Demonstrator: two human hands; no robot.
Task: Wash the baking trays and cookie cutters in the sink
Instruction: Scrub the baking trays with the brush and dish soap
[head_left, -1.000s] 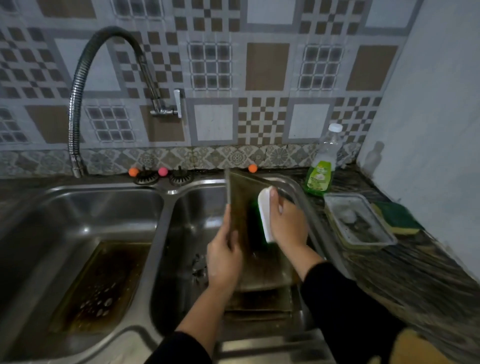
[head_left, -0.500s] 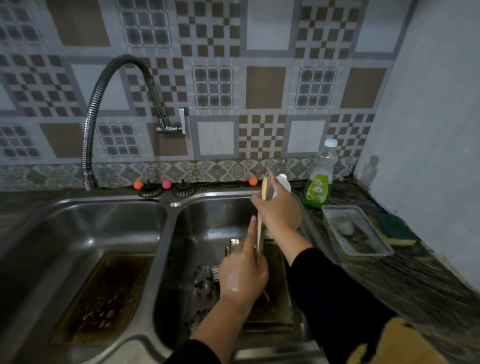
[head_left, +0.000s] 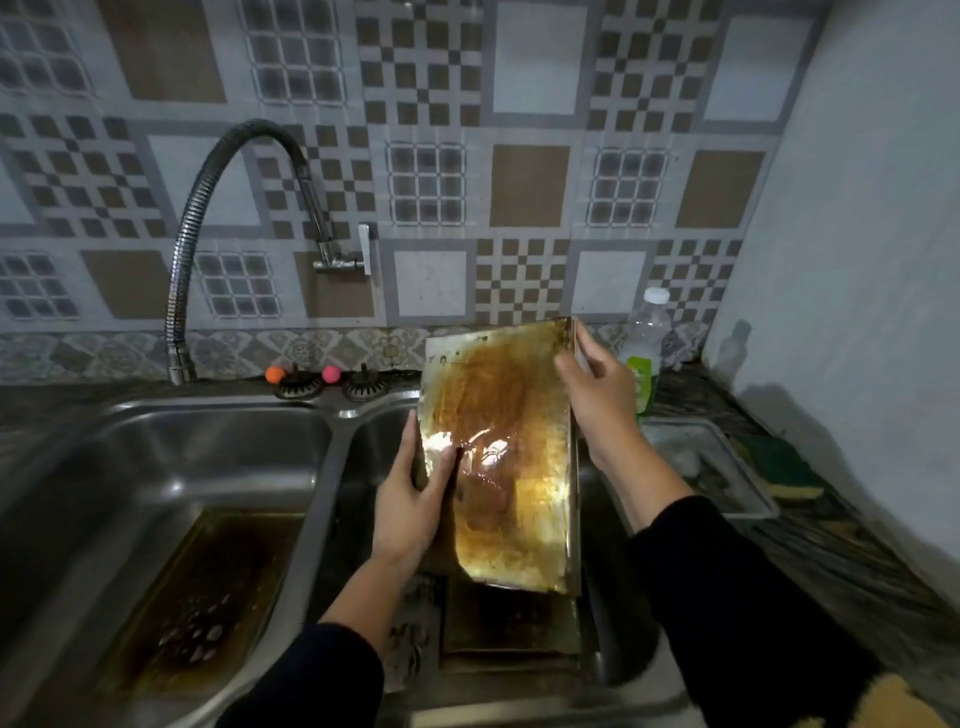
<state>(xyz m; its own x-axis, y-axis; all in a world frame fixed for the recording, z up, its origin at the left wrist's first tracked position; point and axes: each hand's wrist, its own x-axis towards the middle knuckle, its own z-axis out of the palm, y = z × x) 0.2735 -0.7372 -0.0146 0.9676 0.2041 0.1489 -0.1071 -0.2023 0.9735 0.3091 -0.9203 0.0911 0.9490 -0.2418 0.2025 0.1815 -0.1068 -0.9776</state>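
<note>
Surroundings: a double stainless-steel sink (head_left: 332, 447) fills the lower frame under a patterned brown-and-grey tiled wall (head_left: 530, 192); a flexible chrome gooseneck tap (head_left: 182, 260) arches over the left basin; two metal drain strainers (head_left: 298, 385) sit on the back ledge beside a small orange ball (head_left: 275, 374) and a small pink ball (head_left: 331, 373)
Left basin: a dark, grease-stained rectangular baking tray (head_left: 208, 597) lies flat on the bottom, with bubbles on its surface
Right counter: a clear plastic bottle with a white cap and green label (head_left: 644, 343) stands at the back, partly hidden by the right hand; a clear rectangular container (head_left: 717, 467) sits just in front of it; a green-and-yellow scrub sponge (head_left: 779, 462) lies beside that
Right basin: another dark flat tray (head_left: 509, 618) rests on the bottom, below the held one
Held tray: a rectangular metal baking tray with brown burnt-on stains (head_left: 504, 457) stands nearly upright over the right basin, its wet stained face toward the camera
Left hand (head_left: 410, 509): grips the tray's left edge at mid-height; thumb on the front face, fingers wrapped behind
Right hand (head_left: 597, 395): clasps the tray's upper right edge near the top corner; fingers curl over the rim
Sleeves: black on both forearms
</note>
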